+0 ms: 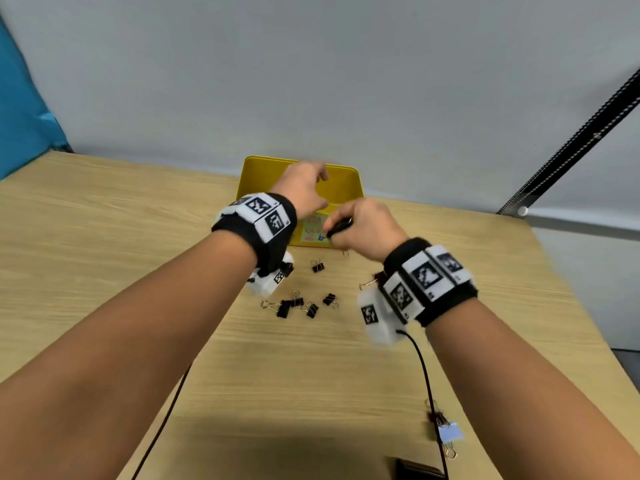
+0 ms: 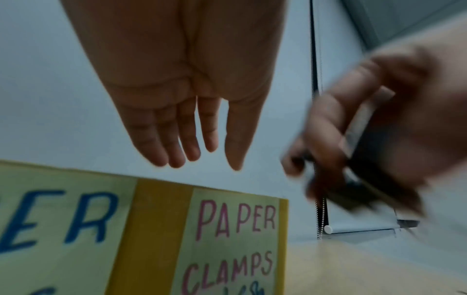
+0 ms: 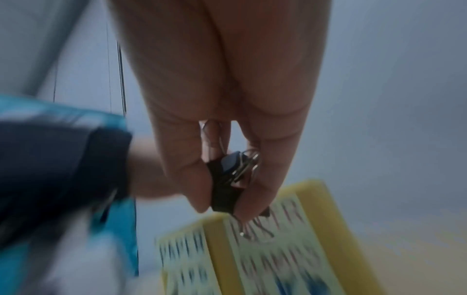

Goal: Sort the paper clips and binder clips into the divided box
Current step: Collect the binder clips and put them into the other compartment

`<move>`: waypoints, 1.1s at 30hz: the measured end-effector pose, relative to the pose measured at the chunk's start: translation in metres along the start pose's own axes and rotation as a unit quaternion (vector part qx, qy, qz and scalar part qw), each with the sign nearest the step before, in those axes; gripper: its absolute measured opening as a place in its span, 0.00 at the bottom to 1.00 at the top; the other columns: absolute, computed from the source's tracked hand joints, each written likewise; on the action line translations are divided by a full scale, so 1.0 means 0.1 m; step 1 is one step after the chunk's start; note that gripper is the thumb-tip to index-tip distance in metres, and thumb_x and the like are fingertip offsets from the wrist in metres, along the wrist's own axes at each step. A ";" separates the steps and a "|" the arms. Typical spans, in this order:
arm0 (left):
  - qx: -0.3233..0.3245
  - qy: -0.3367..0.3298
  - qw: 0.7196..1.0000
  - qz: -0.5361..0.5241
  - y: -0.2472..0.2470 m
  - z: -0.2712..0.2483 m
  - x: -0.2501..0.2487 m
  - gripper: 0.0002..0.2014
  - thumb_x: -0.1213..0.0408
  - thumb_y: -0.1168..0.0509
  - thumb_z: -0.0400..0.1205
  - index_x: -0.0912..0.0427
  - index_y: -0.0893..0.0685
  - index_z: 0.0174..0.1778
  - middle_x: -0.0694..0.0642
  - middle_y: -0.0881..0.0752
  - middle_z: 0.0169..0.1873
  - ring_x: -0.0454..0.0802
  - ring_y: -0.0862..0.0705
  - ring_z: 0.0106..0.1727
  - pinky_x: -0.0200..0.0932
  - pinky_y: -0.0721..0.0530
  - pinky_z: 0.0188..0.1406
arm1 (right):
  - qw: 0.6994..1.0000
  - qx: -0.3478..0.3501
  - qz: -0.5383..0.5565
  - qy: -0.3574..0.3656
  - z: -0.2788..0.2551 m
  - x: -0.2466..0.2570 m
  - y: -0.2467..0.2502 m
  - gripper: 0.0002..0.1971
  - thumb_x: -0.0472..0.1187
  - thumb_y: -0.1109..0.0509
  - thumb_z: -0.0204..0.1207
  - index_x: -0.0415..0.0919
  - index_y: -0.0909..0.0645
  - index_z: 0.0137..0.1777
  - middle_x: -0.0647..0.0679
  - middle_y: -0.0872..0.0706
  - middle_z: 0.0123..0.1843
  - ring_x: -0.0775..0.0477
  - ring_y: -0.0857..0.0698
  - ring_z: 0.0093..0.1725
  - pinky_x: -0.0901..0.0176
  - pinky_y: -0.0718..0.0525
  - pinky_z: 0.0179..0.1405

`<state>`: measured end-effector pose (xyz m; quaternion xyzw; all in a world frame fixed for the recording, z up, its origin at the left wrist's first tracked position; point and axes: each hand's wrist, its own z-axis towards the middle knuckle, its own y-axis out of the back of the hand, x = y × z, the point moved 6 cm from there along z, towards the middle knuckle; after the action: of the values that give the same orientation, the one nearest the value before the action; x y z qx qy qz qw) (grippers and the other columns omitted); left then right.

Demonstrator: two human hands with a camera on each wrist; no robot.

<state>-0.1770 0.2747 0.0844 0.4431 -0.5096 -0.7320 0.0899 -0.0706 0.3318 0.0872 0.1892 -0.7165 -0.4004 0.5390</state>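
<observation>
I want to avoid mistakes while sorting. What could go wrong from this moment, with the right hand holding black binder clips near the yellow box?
The right hand pinches several black metal binder clips at once, so one could slip out before the yellow divided box. The open left hand hovers over the box and may block the drop.

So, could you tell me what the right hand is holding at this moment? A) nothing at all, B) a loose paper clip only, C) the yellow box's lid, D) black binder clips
D: the right wrist view shows the right hand pinching black binder clips between thumb and fingers, above the yellow box.
</observation>
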 end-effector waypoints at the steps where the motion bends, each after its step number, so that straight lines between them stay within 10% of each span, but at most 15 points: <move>1: -0.031 -0.005 0.999 -0.017 0.03 -0.09 0.02 0.16 0.68 0.29 0.73 0.60 0.18 0.57 0.58 0.17 0.56 0.55 0.19 0.58 0.46 0.21 0.59 | 0.999 -0.030 0.025 0.007 0.06 0.07 0.13 0.11 0.29 0.26 0.67 0.37 0.11 0.49 0.51 0.16 0.42 0.55 0.19 0.42 0.68 0.18 0.45; 5: 0.053 -0.001 0.994 -0.094 -0.15 -0.58 0.17 0.07 0.70 0.32 0.75 0.54 0.22 0.42 0.47 0.22 0.38 0.49 0.21 0.45 0.34 0.23 0.39 | 0.987 -0.163 0.013 0.000 0.38 0.19 0.41 0.14 0.34 0.24 0.65 0.42 0.11 0.52 0.48 0.12 0.47 0.51 0.15 0.48 0.67 0.19 0.49; 10: 0.337 0.071 0.928 0.146 -0.69 -1.13 0.51 0.47 0.53 0.22 0.66 0.46 0.40 0.79 0.56 0.33 0.69 0.58 0.30 0.72 0.57 0.23 0.70 | 0.996 -0.073 -0.046 -0.032 0.53 0.04 0.16 0.30 0.46 0.24 0.70 0.45 0.25 0.74 0.41 0.37 0.80 0.42 0.31 0.78 0.51 0.32 0.79; 15: 0.322 0.073 0.933 0.141 -0.88 -1.07 0.45 0.42 0.66 0.23 0.69 0.51 0.36 0.77 0.59 0.30 0.68 0.59 0.21 0.65 0.50 0.17 0.62 | 0.980 -0.184 -0.073 0.025 0.12 -0.09 0.18 0.08 0.38 0.31 0.75 0.43 0.18 0.54 0.46 0.21 0.59 0.49 0.21 0.56 0.63 0.23 0.58; 19: 0.283 0.060 0.949 0.126 -0.89 -0.94 0.37 0.24 0.71 0.28 0.73 0.60 0.24 0.65 0.60 0.19 0.62 0.55 0.19 0.54 0.42 0.20 0.46 | 0.992 0.028 -0.119 -0.027 -0.14 -0.41 -0.27 0.10 0.38 0.28 0.72 0.44 0.21 0.52 0.49 0.22 0.48 0.48 0.21 0.48 0.62 0.20 0.43; 22: 0.252 0.083 0.960 0.087 -0.88 -0.87 0.43 0.27 0.73 0.27 0.72 0.59 0.27 0.65 0.62 0.19 0.60 0.53 0.21 0.47 0.42 0.21 0.43 | 0.962 0.201 -0.163 -0.087 -0.35 -0.62 -0.69 0.33 0.51 0.21 0.64 0.44 0.27 0.68 0.46 0.24 0.60 0.47 0.22 0.57 0.57 0.20 0.54; 27: 0.281 0.063 0.954 0.079 -0.91 -0.77 0.39 0.53 0.75 0.24 0.68 0.39 0.46 0.81 0.61 0.41 0.75 0.61 0.23 0.67 0.52 0.11 0.54 | 0.963 0.136 -0.221 -0.077 -0.31 -0.56 -0.99 0.42 0.61 0.25 0.65 0.38 0.32 0.73 0.38 0.26 0.67 0.37 0.22 0.66 0.43 0.21 0.66; 33: 0.267 -0.008 0.956 0.121 -0.93 -0.68 0.30 0.22 0.72 0.28 0.73 0.58 0.18 0.63 0.60 0.21 0.62 0.58 0.18 0.59 0.42 0.17 0.45 | 0.971 0.122 -0.200 -0.055 -0.23 -0.55 -0.97 0.19 0.42 0.27 0.73 0.38 0.19 0.64 0.38 0.23 0.63 0.37 0.19 0.62 0.51 0.20 0.66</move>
<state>-0.1148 0.2555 -0.0154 0.3796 -0.7372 -0.5566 0.0523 -0.0454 0.3033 -0.0199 0.3705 -0.7360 -0.4193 0.3811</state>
